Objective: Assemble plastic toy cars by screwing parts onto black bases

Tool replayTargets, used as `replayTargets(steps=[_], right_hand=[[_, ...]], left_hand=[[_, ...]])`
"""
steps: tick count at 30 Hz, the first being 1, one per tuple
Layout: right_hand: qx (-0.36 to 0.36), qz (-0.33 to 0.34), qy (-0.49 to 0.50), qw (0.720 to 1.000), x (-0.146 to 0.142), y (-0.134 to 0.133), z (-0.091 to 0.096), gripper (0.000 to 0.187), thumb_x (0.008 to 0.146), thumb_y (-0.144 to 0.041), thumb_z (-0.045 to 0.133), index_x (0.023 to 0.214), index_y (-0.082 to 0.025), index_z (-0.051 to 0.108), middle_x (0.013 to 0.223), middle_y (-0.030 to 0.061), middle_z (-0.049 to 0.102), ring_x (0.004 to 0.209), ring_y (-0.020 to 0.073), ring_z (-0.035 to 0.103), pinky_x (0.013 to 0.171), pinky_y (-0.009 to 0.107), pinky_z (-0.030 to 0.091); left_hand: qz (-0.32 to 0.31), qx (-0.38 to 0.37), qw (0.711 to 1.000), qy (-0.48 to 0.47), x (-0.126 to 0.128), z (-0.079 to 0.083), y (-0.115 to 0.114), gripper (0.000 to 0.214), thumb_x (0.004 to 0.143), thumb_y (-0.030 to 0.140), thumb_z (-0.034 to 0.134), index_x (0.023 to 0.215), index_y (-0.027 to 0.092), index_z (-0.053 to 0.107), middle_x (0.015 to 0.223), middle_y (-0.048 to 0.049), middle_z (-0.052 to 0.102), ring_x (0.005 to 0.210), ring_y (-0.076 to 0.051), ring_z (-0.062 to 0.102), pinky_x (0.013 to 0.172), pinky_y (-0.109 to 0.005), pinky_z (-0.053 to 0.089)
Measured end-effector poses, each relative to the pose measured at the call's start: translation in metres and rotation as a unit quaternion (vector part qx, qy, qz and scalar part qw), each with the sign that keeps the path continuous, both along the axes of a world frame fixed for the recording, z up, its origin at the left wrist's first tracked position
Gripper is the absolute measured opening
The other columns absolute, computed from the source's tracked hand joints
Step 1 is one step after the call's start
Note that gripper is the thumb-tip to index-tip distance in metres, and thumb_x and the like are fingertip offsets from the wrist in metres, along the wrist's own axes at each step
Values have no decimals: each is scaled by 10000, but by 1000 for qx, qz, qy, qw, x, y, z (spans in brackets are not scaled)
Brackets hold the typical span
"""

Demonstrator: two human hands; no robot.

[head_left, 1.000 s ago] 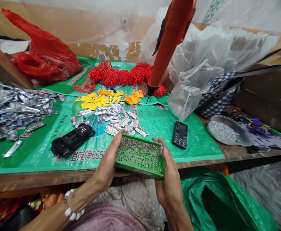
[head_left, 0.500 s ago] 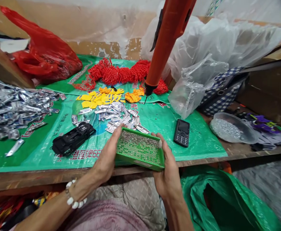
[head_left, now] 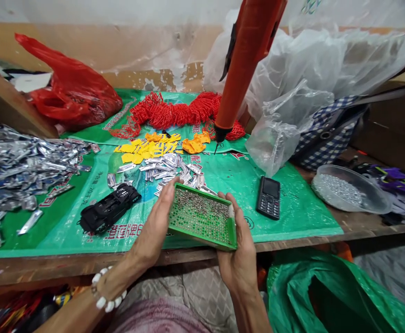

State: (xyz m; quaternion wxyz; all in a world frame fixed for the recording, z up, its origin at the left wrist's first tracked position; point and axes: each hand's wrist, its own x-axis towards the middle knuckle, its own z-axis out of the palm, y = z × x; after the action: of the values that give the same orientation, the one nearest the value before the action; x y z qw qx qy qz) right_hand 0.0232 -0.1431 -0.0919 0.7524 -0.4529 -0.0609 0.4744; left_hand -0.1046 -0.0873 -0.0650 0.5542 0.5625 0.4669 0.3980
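Between my two hands is a green screw tray (head_left: 202, 237), tilted over the table's front edge. Small metal screws lie loose along its far side, and the rows of holes nearer me show partly filled. My left hand (head_left: 156, 226) grips the tray's left end; my right hand (head_left: 239, 249) holds the right end from the side and below. Just beyond the tray lie silvery strip-like pieces (head_left: 173, 166). A black toy car chassis (head_left: 110, 209) sits left of my left hand. To the right of the tray rests a black keypad phone (head_left: 269, 196).
An orange electric screwdriver (head_left: 239, 78) hangs tip-down over the table. Yellow pieces (head_left: 147, 150) and red netting (head_left: 174, 113) lie behind. At left is a heap of silvery packets (head_left: 22, 162); at right, a plastic bowl of small metal parts (head_left: 348, 192). A green sack (head_left: 299, 286) stands below.
The screws in the tray have spread from the far edge toward the middle. Both hands keep their hold, and the whole view has shifted slightly.
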Motion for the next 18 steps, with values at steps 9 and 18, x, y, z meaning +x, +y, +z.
replayTargets(steps=[9, 18], right_hand=[[-6, -17, -62, 998, 10, -3, 3, 471, 835, -575, 629, 1229, -322, 679, 1427, 7, 596, 1401, 273, 466, 1177, 533, 337], [31, -14, -122, 992, 11, -10, 5, 456, 865, -556, 618, 1271, -353, 653, 1463, 0, 568, 1433, 259, 425, 1191, 517, 308]], left_hand=[[-25, -21, 999, -36, 5, -9, -4, 583, 994, 583, 402, 1474, 256, 462, 1600, -6, 386, 1527, -219, 237, 1281, -414, 111], [-22, -6, 996, -92, 4, -15, -11, 570, 996, 622, 375, 1461, 309, 478, 1584, 23, 414, 1508, -254, 285, 1271, -445, 179]])
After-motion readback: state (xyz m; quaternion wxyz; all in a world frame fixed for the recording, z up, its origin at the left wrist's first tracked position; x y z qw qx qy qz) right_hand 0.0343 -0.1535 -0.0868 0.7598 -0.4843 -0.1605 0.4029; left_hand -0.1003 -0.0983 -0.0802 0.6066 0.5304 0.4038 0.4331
